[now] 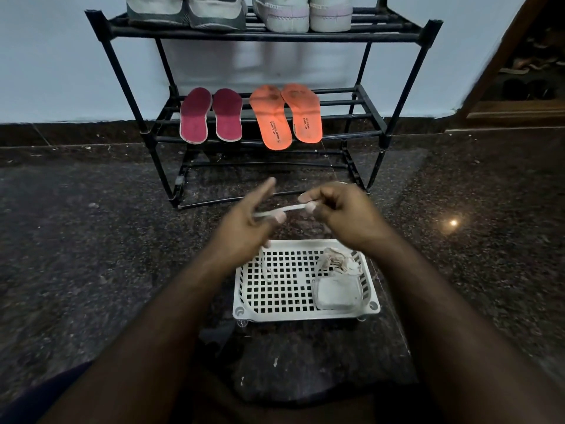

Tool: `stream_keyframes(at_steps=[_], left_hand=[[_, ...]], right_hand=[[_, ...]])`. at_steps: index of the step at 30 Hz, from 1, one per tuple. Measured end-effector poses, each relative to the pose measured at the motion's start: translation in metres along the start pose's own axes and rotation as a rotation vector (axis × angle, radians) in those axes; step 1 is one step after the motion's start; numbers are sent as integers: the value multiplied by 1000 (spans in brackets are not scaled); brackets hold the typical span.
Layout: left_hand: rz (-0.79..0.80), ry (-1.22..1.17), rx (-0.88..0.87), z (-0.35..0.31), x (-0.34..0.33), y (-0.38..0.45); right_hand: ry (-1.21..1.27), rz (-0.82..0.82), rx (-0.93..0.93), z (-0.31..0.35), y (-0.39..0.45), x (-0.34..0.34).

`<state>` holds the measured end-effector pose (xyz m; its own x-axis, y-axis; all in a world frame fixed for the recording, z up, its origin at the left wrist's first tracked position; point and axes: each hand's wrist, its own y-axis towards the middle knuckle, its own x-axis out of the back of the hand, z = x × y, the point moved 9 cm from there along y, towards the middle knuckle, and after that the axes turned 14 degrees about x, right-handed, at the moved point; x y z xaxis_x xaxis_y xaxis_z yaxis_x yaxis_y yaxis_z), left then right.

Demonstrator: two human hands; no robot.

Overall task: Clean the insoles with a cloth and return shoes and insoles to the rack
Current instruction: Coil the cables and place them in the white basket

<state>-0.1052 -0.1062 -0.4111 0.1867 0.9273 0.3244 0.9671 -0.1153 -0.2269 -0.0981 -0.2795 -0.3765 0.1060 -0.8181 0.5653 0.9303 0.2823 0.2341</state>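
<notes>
Both hands hold a white shoelace (290, 209) stretched between them above a white perforated basket (275, 313). My left hand (250, 221) pinches one end, with the index finger pointing up. My right hand (339, 212) pinches the other end between thumb and fingers. A loop of lace (266, 267) hangs down into the basket. Two maroon insoles (211, 114) and two orange insoles (286, 116) lie on the middle shelf of the black rack (367, 96). Grey shoes (186, 12) and white shoes (302, 13) stand on the top shelf.
The basket holds a folded grey cloth (336, 293) and a crumpled lace or rag (336, 260) at its right side. The floor is dark speckled granite (91, 240). A wooden doorway with footwear (526, 71) lies at the far right.
</notes>
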Motion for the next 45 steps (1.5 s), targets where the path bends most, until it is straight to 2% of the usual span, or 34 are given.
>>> stream_keyframes(at_steps=[1, 2, 3, 7, 9, 11, 14, 15, 16, 17, 19, 21, 22, 23, 26, 28, 31, 34, 40, 42, 45], left_hand=[[86, -16, -51, -7, -17, -4], [105, -4, -68, -9, -24, -4], [60, 7, -55, -9, -21, -3], [-338, -47, 134, 23, 55, 12], [-437, -2, 199, 31, 80, 11], [-361, 106, 179, 23, 67, 7], [24, 25, -15, -5, -1, -3], [104, 0, -64, -10, -16, -6], [117, -3, -72, -11, -23, -6], [82, -3, -59, -8, -20, -3], [-89, 33, 12, 3, 2, 4], [-251, 66, 68, 12, 27, 7], [-276, 84, 69, 14, 32, 7], [-244, 92, 64, 14, 30, 6], [48, 23, -19, 1, -8, -1], [123, -14, -77, -9, -24, -7], [15, -8, -83, -11, -15, -3], [-103, -64, -91, -8, 2, -1], [-176, -88, -80, -2, 6, -1], [-163, -82, -78, -2, 5, -1], [-113, -52, -67, -3, -5, -2]], right_hand=[[47, 16, 22, 4, 1, -9], [78, 14, 21, 4, 1, -13], [86, 5, 4, 3, 0, -11], [25, -99, -68, -11, -6, 34], [76, -191, -56, -11, -7, 50], [154, -178, -37, -2, -6, 38], [235, -81, -3, 12, -2, 0], [258, -72, 8, 15, -1, -8], [280, -82, 0, 13, -1, -12], [296, -99, -29, 8, -1, -12], [264, -84, -109, -7, -3, -5], [148, 19, -183, -21, -9, -2], [131, 71, -218, -26, -12, -6], [147, 105, -244, -27, -14, -11], [309, 82, -257, -18, -12, -28], [429, 25, -232, -11, -10, -33], [437, 14, -214, -8, -11, -32], [392, 122, -254, -10, -17, -37], [823, 278, -350, 9, -28, -66], [941, 202, -299, 19, -23, -67], [1105, -24, -200, 31, -12, -56]])
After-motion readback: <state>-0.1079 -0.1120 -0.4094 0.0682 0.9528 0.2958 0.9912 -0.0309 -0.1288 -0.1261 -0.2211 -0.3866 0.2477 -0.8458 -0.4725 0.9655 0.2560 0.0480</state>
